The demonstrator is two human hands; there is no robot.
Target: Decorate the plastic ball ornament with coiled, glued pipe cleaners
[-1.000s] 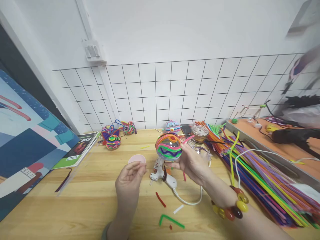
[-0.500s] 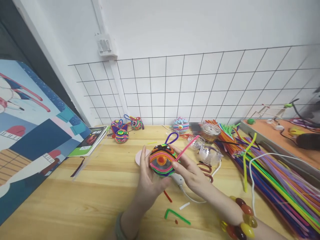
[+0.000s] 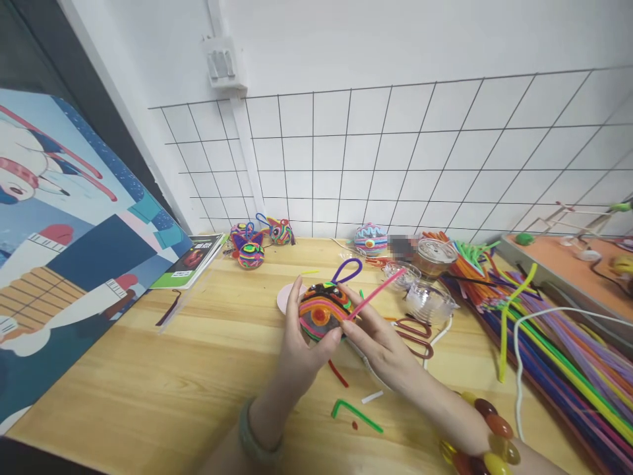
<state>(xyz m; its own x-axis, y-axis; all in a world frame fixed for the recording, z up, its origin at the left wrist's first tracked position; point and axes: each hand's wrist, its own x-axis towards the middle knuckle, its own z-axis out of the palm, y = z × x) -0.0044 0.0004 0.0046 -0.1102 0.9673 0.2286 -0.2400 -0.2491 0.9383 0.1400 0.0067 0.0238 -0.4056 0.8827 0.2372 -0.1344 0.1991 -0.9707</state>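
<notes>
My left hand (image 3: 302, 343) cups a ball (image 3: 324, 311) wrapped in coloured pipe cleaners, with a purple loop on top. Its thumb and fingers are curled round the ball's left and lower side. My right hand (image 3: 383, 346) meets the ball from the right and pinches a pink pipe cleaner (image 3: 374, 294) that sticks up and to the right from the ball. A beaded bracelet (image 3: 482, 442) circles my right wrist, and a green bangle (image 3: 253, 442) my left.
A wooden table (image 3: 173, 389) holds cut pipe cleaner bits (image 3: 355, 412), clear plastic half-shells (image 3: 428, 300), finished balls (image 3: 250, 254) near the wire grid wall, a booklet (image 3: 190, 260) and a big heap of pipe cleaners (image 3: 558, 356) at right. An illustrated board (image 3: 64, 251) leans at left.
My left hand came up from the table and took the ball, which has dropped lower and turned. My right hand shifted to pinch the pink pipe cleaner. The view panned left.
</notes>
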